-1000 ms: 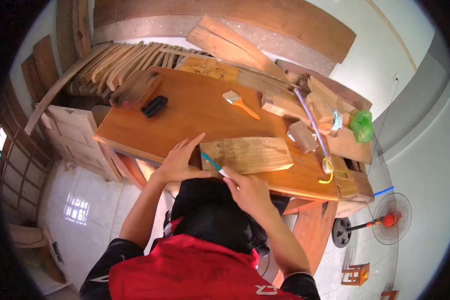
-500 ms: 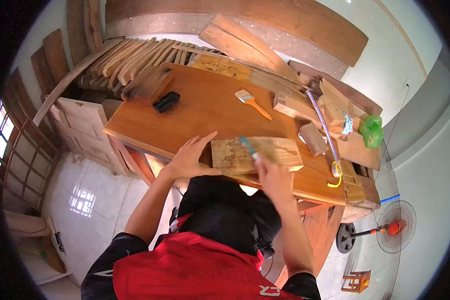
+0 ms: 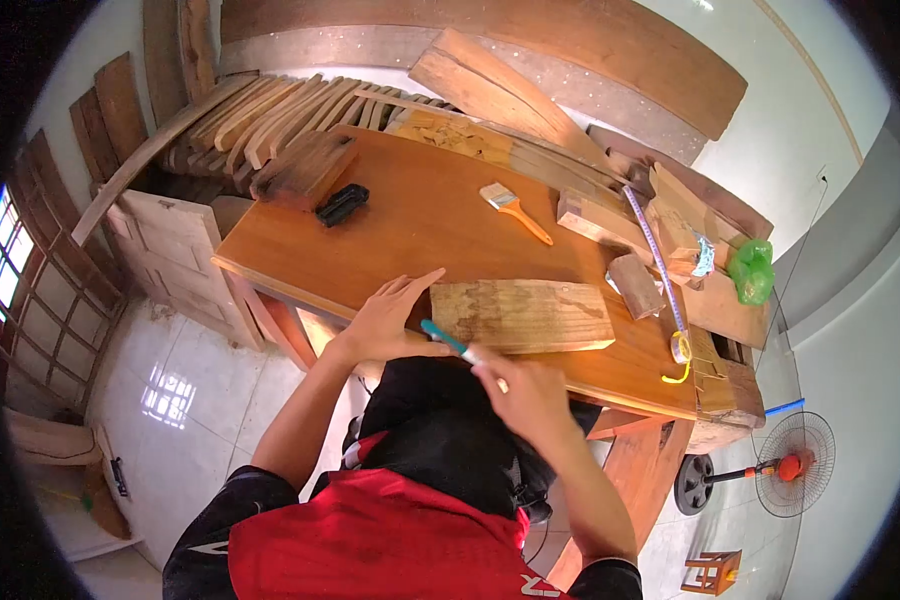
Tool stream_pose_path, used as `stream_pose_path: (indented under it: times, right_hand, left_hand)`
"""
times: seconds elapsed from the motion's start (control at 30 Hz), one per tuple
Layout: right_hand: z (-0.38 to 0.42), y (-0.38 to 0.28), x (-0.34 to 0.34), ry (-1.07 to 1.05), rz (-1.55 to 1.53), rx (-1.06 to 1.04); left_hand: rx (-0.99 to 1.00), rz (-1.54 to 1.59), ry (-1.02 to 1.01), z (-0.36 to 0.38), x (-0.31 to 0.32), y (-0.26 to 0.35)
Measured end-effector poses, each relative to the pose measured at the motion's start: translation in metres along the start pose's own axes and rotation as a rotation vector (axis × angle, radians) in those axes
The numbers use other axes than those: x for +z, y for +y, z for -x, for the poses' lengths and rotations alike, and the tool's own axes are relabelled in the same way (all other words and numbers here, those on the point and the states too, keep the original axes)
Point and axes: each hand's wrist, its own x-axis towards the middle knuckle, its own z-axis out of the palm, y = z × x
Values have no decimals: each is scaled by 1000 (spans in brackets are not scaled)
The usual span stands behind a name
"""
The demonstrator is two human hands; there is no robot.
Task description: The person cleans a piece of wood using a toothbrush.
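A pale rectangular wood block point(image 3: 525, 315) lies along the near edge of the brown table. At its left end is my left hand point(image 3: 385, 322), thumb and fingers spread wide, open and not wrapped around it. My right hand point(image 3: 525, 395) is closed around a slim teal tool point(image 3: 443, 336). The tool's long teal end points left, over the block's near left corner, close to my left thumb. Its exact kind is not clear, and most of its handle is hidden in my fist.
Farther back on the table lie a paintbrush point(image 3: 515, 212), a black object point(image 3: 342, 205) and a dark wood block point(image 3: 305, 170). To the right are a small wood piece point(image 3: 635, 286), a tape measure point(image 3: 680, 347) and a green plastic bag point(image 3: 752, 272). A fan point(image 3: 792, 463) stands on the right.
My right hand has moved left and toward me, carrying the teal tool from the middle of the block to its near left corner. My left hand keeps its place at the block's end.
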Motion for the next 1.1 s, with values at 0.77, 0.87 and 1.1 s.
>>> stream_pose_path:
  times: [0.77,0.87,1.1]
  right_hand:
    - [-9,59,-8,153,212,317]
    - [13,21,9,97,72,105]
    - [4,69,-9,187,291,361]
  left_hand:
    - [23,-83,69,3,5,-1]
    - [38,-68,70,3,4,-2]
    - [-29,18,17,2,2,1]
